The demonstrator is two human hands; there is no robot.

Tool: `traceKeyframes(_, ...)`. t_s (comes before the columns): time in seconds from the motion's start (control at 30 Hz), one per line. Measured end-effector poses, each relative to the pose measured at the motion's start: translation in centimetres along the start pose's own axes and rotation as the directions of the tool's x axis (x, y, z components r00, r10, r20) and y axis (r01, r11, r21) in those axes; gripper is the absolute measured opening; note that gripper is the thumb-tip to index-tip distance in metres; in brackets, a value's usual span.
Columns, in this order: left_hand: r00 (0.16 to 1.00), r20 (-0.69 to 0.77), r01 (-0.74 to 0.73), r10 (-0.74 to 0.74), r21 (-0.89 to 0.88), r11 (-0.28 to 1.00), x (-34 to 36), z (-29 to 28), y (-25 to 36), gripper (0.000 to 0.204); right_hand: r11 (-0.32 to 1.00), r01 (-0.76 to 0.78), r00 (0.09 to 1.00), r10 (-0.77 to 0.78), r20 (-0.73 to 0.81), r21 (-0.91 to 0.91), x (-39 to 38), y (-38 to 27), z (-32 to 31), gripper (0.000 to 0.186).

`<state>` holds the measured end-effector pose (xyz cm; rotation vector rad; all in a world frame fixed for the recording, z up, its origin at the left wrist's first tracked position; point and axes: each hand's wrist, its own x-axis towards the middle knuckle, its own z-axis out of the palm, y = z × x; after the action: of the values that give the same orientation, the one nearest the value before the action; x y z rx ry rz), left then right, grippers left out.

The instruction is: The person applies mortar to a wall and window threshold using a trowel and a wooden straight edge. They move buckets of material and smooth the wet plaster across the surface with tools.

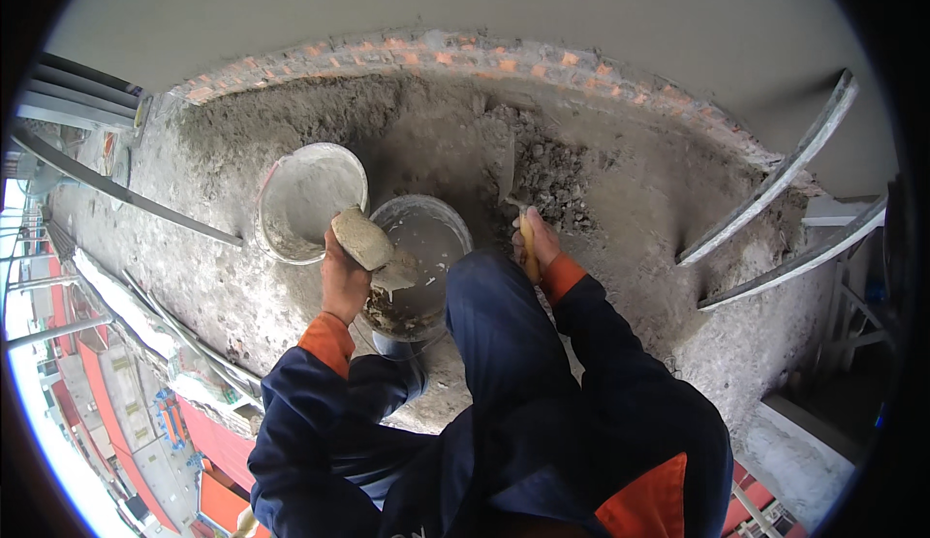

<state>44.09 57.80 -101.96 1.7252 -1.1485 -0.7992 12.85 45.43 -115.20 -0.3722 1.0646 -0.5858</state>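
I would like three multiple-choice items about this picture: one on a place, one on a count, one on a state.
1. Where is the left hand?
A. over the grey round bucket with wet mortar
B. on the bent metal strips
C. on the red brick wall

2. How many round buckets stand on the rough concrete floor?
A. one
B. two
C. four

3. What does the right hand do?
A. hangs free
B. lies flat on the floor
C. grips the wooden handle of a steel trowel

Answers:
1 A, the hand holds a grey mortar-coated float above that bucket.
2 B, the white plastic bucket and the grey one stand side by side.
3 C, its fingers close around the handle.
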Motion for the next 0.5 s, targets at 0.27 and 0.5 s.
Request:
traceKeyframes(0.27, 0.999, -0.016, 0.032, -0.031, 0.063, 0.997, 0.1, 0.2, -0.4, 0.069, 0.999, 0.032, 0.978, -0.04, -0.206, -0.044, 15.2, -5.0, 11.1, 0.038)
traceKeyframes(0.5, 0.914, 0.175, 0.345, -0.367, -0.812, 0.471, 0.2, 0.5, 0.3, 0.065, 0.977, 0.002, 0.979, 0.042, -0.197, 0.214, 10.7, -1.1, 2.9, 0.043)
